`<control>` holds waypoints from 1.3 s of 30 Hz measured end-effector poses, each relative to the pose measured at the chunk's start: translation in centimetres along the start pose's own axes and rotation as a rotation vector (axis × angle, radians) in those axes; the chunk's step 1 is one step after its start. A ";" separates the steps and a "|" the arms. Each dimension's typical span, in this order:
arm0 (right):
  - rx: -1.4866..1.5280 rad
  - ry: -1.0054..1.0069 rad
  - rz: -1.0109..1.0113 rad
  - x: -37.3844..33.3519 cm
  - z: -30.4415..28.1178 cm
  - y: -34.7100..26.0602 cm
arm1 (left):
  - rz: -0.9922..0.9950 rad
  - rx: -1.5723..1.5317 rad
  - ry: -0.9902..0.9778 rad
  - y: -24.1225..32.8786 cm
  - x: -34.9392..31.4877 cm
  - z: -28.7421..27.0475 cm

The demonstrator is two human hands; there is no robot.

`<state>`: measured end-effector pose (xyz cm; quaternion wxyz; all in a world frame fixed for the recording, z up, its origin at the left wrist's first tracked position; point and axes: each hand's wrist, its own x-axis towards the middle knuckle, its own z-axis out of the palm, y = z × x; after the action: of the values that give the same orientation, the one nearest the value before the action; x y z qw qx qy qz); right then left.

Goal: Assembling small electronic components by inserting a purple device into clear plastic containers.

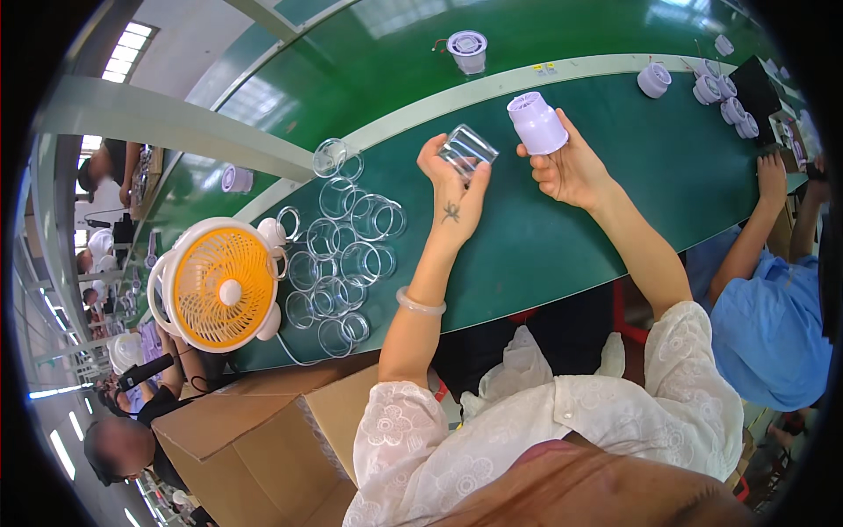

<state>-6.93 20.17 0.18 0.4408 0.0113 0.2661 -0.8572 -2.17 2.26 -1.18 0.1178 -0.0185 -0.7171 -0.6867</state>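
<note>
Over the green table, my left hand [459, 195] grips a clear cylindrical cup [468, 151], tilted, between thumb and fingers. To its right, my right hand [575, 171] is closed round the wider end of a pale lilac plastic housing [536, 125] with a vented, narrower top. The cup and the housing are apart, side by side. Left of my left arm stand several more clear cups [338, 241], grouped together on the table.
An orange and white fan [219, 285] stands at the table's left end, above an open cardboard box [255, 439]. Beyond a pale rail, another lilac housing [467, 51] rests on a green surface. Several lilac parts [708, 90] lie at the far right, near a co-worker's hand [772, 178].
</note>
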 end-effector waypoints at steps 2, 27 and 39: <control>0.004 -0.004 -0.004 -0.1 -0.1 0.0 | -0.039 0.103 0.007 1.8 -0.4 0.6; -0.242 -0.632 0.325 -7.5 6.1 5.6 | 0.238 0.513 0.013 0.8 0.5 -0.2; 0.390 -0.364 0.215 -1.8 7.6 2.2 | 0.459 0.704 0.251 2.3 0.5 -1.7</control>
<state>-2.50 16.94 6.12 0.5592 -0.0298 0.0099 -0.8284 -1.99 0.68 1.23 0.3527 -0.0523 -0.8649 -0.3532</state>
